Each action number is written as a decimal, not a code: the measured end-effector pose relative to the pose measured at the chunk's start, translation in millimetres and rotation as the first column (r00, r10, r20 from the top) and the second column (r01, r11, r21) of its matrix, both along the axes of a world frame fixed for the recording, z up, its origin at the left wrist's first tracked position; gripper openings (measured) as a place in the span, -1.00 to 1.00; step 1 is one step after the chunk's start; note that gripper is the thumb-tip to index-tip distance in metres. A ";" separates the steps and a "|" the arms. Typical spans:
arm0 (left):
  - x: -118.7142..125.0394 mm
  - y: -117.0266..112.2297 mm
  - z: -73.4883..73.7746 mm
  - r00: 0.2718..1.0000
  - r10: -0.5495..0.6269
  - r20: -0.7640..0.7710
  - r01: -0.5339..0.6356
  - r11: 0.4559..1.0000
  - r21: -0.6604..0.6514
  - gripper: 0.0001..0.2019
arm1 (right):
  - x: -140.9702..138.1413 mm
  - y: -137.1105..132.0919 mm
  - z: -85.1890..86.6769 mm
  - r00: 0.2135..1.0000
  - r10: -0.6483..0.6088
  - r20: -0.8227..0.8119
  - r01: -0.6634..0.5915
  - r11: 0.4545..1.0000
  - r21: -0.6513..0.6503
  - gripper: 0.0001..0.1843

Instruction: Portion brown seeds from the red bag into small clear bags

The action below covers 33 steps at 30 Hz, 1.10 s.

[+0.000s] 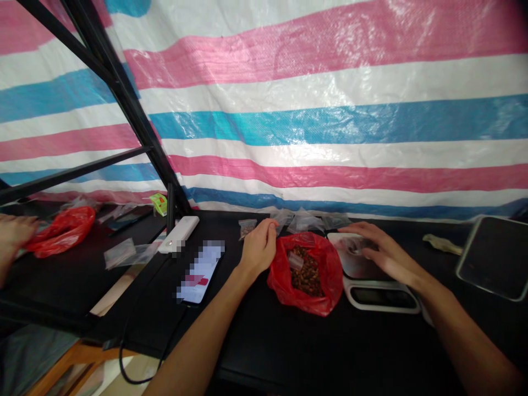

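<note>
My left hand (259, 246) is closed in a pinch on a small clear plastic bag (247, 226), just left of an open red plastic bag (306, 273) holding brown pieces. My right hand (377, 248) lies flat with fingers stretched out over the steel platform of a small digital scale (373, 283), right of the red bag. More small clear bags (306, 222) lie behind the red bag near the striped tarp.
A phone (201, 271) and a white power bank (179, 235) lie on the black table (313, 346) to the left. Another person's hand (12, 237) and a second red bag (61, 231) are at far left. A black tray (495, 256) sits at right. A black metal frame (124, 93) rises at left.
</note>
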State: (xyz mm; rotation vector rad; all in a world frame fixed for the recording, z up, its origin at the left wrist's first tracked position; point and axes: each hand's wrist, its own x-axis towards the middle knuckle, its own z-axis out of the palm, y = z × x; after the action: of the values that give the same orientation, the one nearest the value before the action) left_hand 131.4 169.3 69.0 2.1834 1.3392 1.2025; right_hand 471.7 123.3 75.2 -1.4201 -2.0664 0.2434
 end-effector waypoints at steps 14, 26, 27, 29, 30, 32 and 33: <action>-1.8 -2.1 -3.8 0.856 -0.517 -0.016 0.506 0.842 -0.187 -0.57 | 10.9 1.0 -2.7 0.974 -0.182 -0.136 0.187 0.982 0.022 -0.56; -2.4 1.7 -7.5 0.856 -0.515 -0.054 0.498 0.847 -0.187 -0.52 | 6.0 -0.9 0.7 0.971 -0.203 -0.128 0.206 0.978 0.013 -0.70; -2.9 1.8 -8.0 0.856 -0.512 -0.070 0.495 0.851 -0.174 -0.51 | 3.9 -1.6 2.4 0.976 -0.177 -0.123 0.180 0.984 0.014 -0.70; -3.8 1.8 -8.1 0.853 -0.513 -0.092 0.499 0.855 -0.142 -0.49 | 1.3 -3.1 5.4 0.986 -0.109 -0.124 0.112 0.994 0.016 -0.69; -4.2 1.6 -7.5 0.851 -0.517 -0.096 0.505 0.854 -0.123 -0.47 | 1.3 -3.8 6.3 0.989 -0.074 -0.128 0.077 0.997 0.017 -0.67; -4.8 1.0 -5.1 0.845 -0.527 -0.092 0.521 0.850 -0.084 -0.45 | 3.1 -4.4 6.5 0.991 -0.018 -0.133 0.020 1.000 0.013 -0.57; -5.0 0.8 -3.6 0.843 -0.531 -0.086 0.528 0.847 -0.063 -0.45 | 4.7 -4.4 5.7 0.992 -0.003 -0.129 0.004 1.000 0.011 -0.52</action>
State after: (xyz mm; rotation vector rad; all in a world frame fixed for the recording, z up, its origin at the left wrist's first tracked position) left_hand 126.4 170.0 65.4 2.3859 0.6895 0.8500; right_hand 476.4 118.9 80.9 -1.3648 -1.9577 0.3135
